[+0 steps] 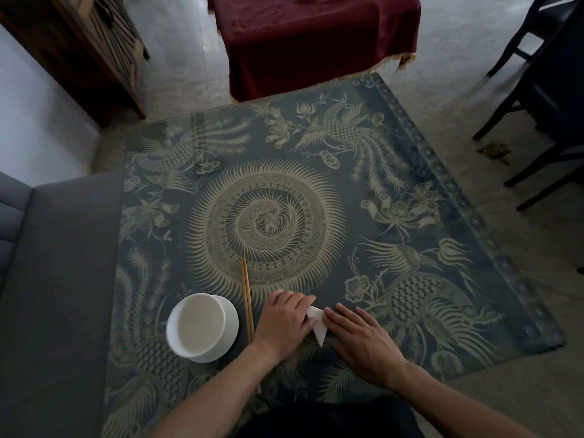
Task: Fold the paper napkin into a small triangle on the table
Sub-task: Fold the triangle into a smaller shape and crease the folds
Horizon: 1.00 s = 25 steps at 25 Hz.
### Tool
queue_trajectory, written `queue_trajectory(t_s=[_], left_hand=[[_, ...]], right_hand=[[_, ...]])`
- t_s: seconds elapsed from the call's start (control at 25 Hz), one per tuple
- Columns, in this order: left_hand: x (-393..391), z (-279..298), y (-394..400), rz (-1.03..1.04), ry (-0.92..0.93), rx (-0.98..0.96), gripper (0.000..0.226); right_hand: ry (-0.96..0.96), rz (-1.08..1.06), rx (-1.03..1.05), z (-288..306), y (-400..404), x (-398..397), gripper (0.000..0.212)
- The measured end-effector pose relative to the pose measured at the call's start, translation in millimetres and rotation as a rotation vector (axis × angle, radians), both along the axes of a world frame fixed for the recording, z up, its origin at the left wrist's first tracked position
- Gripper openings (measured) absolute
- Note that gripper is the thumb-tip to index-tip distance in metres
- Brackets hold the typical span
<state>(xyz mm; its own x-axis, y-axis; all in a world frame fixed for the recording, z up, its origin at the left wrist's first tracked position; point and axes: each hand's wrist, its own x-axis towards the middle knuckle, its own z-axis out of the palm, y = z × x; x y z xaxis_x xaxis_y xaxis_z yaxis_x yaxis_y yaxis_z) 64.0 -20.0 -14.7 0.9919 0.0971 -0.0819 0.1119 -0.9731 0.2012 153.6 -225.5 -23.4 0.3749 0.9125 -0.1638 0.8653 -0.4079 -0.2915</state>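
On my feed, going left to right along the near edge of the tabletop (316, 128): a grey sofa seat (63, 279) butts against the tabletop's left edge. Next comes a white bowl (202, 327), standing near the near-left corner, and just beside it on the right a pair of wooden chopsticks (247, 298) lying with their length running from the near edge toward the centre medallion.

Then I see the left hand (284, 320), palm down, fingers straight and flat, pressing on the paper napkin (319, 327). Only a narrow white wedge of the napkin shows between the two hands; its long axis runs roughly near-to-far, and its sharp tip points toward the near edge. The rest is hidden under the hands.

The right hand (363, 346) lies flat too, fingers extended and aimed left toward the napkin, fingertips touching its right side.
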Motion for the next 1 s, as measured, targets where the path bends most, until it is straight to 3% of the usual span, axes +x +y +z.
queue_trajectory(t_s=[0.16,0.4,0.52,0.72,0.88,1.0], left_hand=[[30.0,10.4,4.4,0.025,0.183,-0.014,0.052],[51.1,11.5,7.5,0.072,0.324,-0.067,0.047],[51.0,8.5,7.0,0.097,0.365,-0.072,0.05],[47.2,12.5,3.8,0.101,0.341,-0.162,0.031],[41.2,15.0,6.9,0.192,0.335,-0.35,0.017],[33.9,12.4,14.2,0.374,0.294,-0.632,0.014]], right_hand=[[0.062,-0.156,0.143,9.2,15.9,1.6,0.034],[0.17,-0.407,-0.018,15.0,52.6,10.0,0.039],[0.231,-0.441,-0.07,13.2,57.8,15.7,0.034],[0.288,-0.435,-0.065,11.3,57.3,20.4,0.021],[0.375,-0.476,-0.085,17.9,58.7,32.1,0.007],[0.539,-0.535,-0.04,22.3,57.9,40.3,0.009]])
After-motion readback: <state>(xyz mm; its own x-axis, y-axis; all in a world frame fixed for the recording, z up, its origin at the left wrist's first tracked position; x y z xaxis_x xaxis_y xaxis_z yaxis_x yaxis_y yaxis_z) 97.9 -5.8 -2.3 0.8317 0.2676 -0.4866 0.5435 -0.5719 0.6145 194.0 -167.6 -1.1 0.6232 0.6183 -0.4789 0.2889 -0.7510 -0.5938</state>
